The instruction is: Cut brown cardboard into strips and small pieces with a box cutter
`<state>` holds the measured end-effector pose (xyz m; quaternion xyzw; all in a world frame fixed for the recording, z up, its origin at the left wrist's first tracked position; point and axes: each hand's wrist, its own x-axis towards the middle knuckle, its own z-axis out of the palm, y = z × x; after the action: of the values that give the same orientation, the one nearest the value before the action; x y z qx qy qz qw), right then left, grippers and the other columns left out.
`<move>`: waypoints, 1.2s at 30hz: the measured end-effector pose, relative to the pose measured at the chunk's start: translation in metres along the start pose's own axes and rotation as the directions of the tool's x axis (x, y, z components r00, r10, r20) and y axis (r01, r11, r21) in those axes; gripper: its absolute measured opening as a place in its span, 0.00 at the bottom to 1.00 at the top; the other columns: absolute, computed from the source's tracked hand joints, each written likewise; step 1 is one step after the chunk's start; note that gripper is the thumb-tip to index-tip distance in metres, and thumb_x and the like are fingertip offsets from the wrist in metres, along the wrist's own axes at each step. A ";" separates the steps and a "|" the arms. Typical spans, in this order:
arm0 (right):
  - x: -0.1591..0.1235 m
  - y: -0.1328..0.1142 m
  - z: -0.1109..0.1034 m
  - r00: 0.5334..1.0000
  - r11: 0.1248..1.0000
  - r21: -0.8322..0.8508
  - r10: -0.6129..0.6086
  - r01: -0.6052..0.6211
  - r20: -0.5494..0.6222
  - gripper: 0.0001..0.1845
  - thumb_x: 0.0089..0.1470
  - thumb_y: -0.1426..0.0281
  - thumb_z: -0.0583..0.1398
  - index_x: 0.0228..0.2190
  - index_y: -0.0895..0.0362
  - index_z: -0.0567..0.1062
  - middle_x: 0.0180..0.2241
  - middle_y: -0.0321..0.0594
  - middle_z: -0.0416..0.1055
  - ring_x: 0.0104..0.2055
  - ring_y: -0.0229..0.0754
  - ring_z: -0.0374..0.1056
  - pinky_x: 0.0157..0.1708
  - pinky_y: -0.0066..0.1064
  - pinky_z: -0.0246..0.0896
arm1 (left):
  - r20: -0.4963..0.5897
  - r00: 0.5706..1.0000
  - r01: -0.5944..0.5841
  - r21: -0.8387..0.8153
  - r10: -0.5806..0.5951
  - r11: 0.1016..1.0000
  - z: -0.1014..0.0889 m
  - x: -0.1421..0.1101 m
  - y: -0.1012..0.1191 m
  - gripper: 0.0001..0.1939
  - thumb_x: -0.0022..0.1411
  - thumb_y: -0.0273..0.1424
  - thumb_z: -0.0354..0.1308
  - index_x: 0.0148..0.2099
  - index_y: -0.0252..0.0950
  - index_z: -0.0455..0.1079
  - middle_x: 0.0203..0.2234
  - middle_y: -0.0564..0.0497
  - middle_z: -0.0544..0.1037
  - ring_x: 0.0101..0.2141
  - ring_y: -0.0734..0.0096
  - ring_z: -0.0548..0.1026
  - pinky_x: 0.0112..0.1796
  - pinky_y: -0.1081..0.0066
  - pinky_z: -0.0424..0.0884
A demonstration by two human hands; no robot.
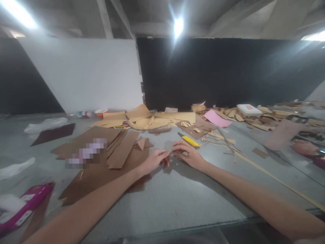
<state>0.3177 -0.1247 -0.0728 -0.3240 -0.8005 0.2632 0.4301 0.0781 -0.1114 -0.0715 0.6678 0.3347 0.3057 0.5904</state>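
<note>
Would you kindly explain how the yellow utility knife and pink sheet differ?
The utility knife is yellow with a dark end; the pink sheet looks plain. The knife is narrow, the sheet broad. The knife lies near the right hand, the sheet farther back. Neither is held.

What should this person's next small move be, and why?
Reaching the right hand forward to the yellow cutter seems sensible: it lies on the table just beyond that hand, and no tool is visible there or in the left hand.
</note>
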 end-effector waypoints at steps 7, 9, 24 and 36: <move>-0.002 0.005 -0.001 0.947 0.945 0.071 0.316 -0.320 0.054 0.24 0.65 0.48 0.61 0.32 0.57 0.79 0.26 0.35 0.72 0.28 0.39 0.63 0.28 0.29 0.56 | -0.094 0.993 -0.068 0.008 0.068 0.998 0.005 -0.002 -0.004 0.28 0.69 0.57 0.57 0.43 0.34 0.72 0.30 0.48 0.81 0.22 0.73 0.78 0.21 0.75 0.63; -0.003 0.006 0.000 0.935 0.932 0.087 0.346 -0.352 0.079 0.26 0.64 0.47 0.62 0.29 0.57 0.76 0.24 0.34 0.69 0.26 0.37 0.60 0.26 0.29 0.52 | -0.107 0.992 -0.071 0.013 0.072 0.997 0.005 -0.004 -0.003 0.27 0.66 0.56 0.63 0.48 0.34 0.73 0.31 0.50 0.81 0.21 0.74 0.77 0.20 0.76 0.63; -0.002 -0.002 0.004 0.940 0.936 0.096 0.330 -0.337 0.084 0.28 0.66 0.46 0.59 0.28 0.56 0.77 0.24 0.35 0.71 0.26 0.38 0.63 0.27 0.29 0.55 | -0.153 0.982 -0.096 0.071 0.106 0.993 0.008 -0.007 0.004 0.26 0.64 0.54 0.65 0.36 0.34 0.73 0.25 0.50 0.80 0.20 0.75 0.75 0.22 0.75 0.70; 0.001 0.019 -0.002 0.999 0.994 -0.104 -0.025 0.021 -0.039 0.14 0.67 0.67 0.60 0.47 0.50 0.85 0.49 0.44 0.82 0.51 0.48 0.75 0.54 0.42 0.69 | 0.019 0.756 -0.428 0.771 0.655 0.471 0.011 -0.018 0.005 0.10 0.76 0.32 0.57 0.51 0.40 0.80 0.47 0.47 0.85 0.51 0.60 0.80 0.55 0.58 0.75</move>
<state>0.3245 -0.1109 -0.0844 -0.3417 -0.8081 0.2096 0.4316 0.0766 -0.1323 -0.0682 0.8667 0.2756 0.4068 0.0860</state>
